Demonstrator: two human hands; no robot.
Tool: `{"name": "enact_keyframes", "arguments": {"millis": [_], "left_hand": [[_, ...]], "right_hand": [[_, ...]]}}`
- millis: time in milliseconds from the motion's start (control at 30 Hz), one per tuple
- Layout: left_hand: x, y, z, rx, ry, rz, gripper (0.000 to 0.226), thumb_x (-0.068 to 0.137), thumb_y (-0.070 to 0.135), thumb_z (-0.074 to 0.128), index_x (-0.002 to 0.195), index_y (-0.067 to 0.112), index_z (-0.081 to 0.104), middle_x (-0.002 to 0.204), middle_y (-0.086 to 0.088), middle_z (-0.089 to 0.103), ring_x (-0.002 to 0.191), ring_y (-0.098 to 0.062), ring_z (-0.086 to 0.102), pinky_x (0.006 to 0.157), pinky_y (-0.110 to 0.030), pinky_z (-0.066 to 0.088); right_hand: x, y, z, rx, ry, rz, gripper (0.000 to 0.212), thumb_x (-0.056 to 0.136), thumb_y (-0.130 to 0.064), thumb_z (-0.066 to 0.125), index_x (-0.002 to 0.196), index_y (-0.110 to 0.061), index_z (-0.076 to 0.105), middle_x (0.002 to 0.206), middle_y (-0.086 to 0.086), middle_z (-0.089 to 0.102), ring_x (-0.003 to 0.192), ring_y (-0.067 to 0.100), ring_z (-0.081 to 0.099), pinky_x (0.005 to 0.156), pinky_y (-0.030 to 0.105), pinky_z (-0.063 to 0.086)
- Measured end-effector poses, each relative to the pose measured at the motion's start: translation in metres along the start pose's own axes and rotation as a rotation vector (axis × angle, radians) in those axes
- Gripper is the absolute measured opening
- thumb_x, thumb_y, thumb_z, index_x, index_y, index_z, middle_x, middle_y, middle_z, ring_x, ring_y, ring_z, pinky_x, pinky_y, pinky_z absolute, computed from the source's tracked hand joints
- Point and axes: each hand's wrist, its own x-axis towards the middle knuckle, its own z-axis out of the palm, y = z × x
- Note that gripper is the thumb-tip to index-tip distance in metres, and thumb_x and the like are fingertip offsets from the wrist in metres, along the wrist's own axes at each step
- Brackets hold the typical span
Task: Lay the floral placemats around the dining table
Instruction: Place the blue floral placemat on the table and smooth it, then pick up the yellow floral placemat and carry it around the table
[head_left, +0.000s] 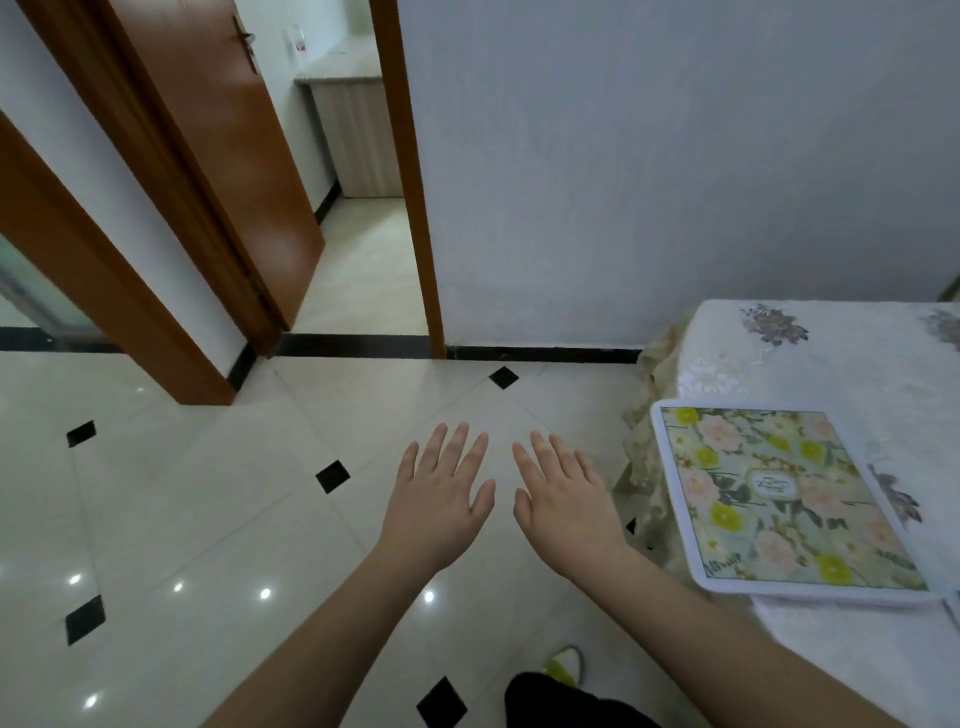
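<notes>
My left hand (441, 506) and my right hand (561, 506) are both stretched out in front of me, palms down, fingers straight and slightly spread. Neither holds anything. They hang side by side over the floor (208, 509), the thumbs close together but not touching, and my bare forearms run back toward the bottom edge of the view.

The counter (852, 374) stands to my right, its far end against the pale wall (649, 156). It is covered with a white cloth that has grey-purple flower sprays printed on it, and a lacy fringe hangs down over the near left corner. One floral placemat (779, 496) lies flat on the cloth along the left edge of the counter, its own left side just at that edge. It is rectangular with a white border and a pattern of pale pink blossoms, yellow-green rounds and green leaves, with a small oval label in the middle whose words are too small to read. My right hand is beside the counter's left edge, apart from the placemat and not over it.

The floor is glossy cream tile with small black diamond insets and bright light spots reflected in it. Ahead on the left a brown wooden door (228, 156) stands open into another room, where a light-topped cabinet (353, 135) shows. Below my arms I see a dark trouser leg and the toe of a yellow-green and white slipper (563, 665).
</notes>
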Motion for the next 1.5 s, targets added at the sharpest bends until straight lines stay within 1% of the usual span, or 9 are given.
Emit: {"name": "enact_keyframes", "arguments": {"millis": [333,567,700,933,1000,1067,1133,1233,1500], "left_hand": [[0.146,0.082,0.001,0.102,0.011,0.253,0.066,0.097,0.054,-0.001,0.158,0.03,-0.001,0.167,0.002,-0.005,0.148,-0.017,-0.021,0.116,-0.04,-0.02],[0.2,0.151,0.003,0.123,0.015,0.473,0.059,0.098,0.042,0.031,0.152,0.02,0.04,0.159,-0.006,0.037,0.148,-0.028,0.029,0.12,-0.048,0.02],[0.226,0.181,0.009,0.129,-0.054,0.595,0.06,0.097,0.04,0.028,0.15,0.017,0.045,0.156,-0.007,0.042,0.146,-0.03,0.035,0.117,-0.051,0.031],[0.272,0.227,0.03,0.136,-0.138,0.831,0.068,0.096,0.046,0.004,0.159,0.023,0.016,0.166,-0.003,0.014,0.154,-0.027,0.007,0.124,-0.046,0.006],[0.285,0.242,0.036,0.121,-0.147,0.898,0.067,0.097,0.045,0.006,0.158,0.022,0.022,0.165,-0.004,0.019,0.154,-0.027,0.01,0.123,-0.047,0.008],[0.299,0.254,0.045,0.14,-0.156,0.971,0.068,0.097,0.047,0.0,0.159,0.023,0.014,0.167,-0.002,0.01,0.154,-0.024,0.002,0.123,-0.045,-0.004],[0.315,0.262,0.054,0.175,-0.172,1.042,0.065,0.099,0.047,-0.002,0.16,0.024,0.004,0.168,0.0,0.0,0.154,-0.022,-0.007,0.119,-0.041,-0.015],[0.335,0.266,0.066,0.216,-0.205,1.178,0.059,0.105,0.045,0.01,0.16,0.023,0.002,0.168,0.0,-0.004,0.154,-0.021,-0.011,0.119,-0.042,-0.017],[0.369,0.271,0.094,0.26,-0.268,1.451,0.06,0.106,0.044,0.009,0.16,0.022,-0.003,0.168,0.001,-0.007,0.153,-0.019,-0.013,0.12,-0.041,-0.013]], "right_hand": [[0.063,0.127,-0.014,0.126,0.075,0.242,0.06,0.104,-0.036,0.026,0.159,-0.019,0.01,0.166,0.007,0.009,0.153,0.025,0.007,0.123,0.041,0.006],[0.06,0.183,-0.004,0.204,0.073,0.417,0.059,0.104,-0.036,0.029,0.158,-0.018,0.014,0.165,0.007,0.013,0.153,0.026,0.009,0.123,0.043,0.006],[0.049,0.212,0.002,0.232,0.088,0.536,0.058,0.103,-0.034,0.032,0.157,-0.017,0.018,0.165,0.008,0.016,0.152,0.027,0.012,0.123,0.044,0.008],[0.039,0.244,0.014,0.243,0.045,0.76,0.059,0.104,-0.035,0.026,0.158,-0.016,0.01,0.166,0.007,0.007,0.153,0.027,0.006,0.123,0.045,0.003],[0.04,0.248,0.016,0.246,0.057,0.836,0.058,0.104,-0.035,0.034,0.156,-0.013,0.023,0.164,0.01,0.019,0.151,0.031,0.018,0.122,0.048,0.013],[0.042,0.25,0.022,0.219,0.089,0.928,0.057,0.102,-0.036,0.043,0.153,-0.012,0.034,0.16,0.011,0.03,0.147,0.032,0.03,0.119,0.049,0.022],[0.047,0.256,0.031,0.248,0.052,1.002,0.059,0.105,-0.038,0.031,0.157,-0.015,0.017,0.164,0.008,0.017,0.151,0.028,0.017,0.122,0.045,0.011],[0.056,0.259,0.04,0.266,0.017,1.124,0.06,0.106,-0.04,0.02,0.159,-0.018,0.003,0.166,0.004,0.008,0.153,0.024,0.007,0.123,0.041,0.004],[0.066,0.245,0.052,0.292,0.04,1.374,0.064,0.104,-0.044,0.03,0.158,-0.015,0.013,0.165,0.006,0.016,0.152,0.026,0.014,0.122,0.043,0.012]]}}
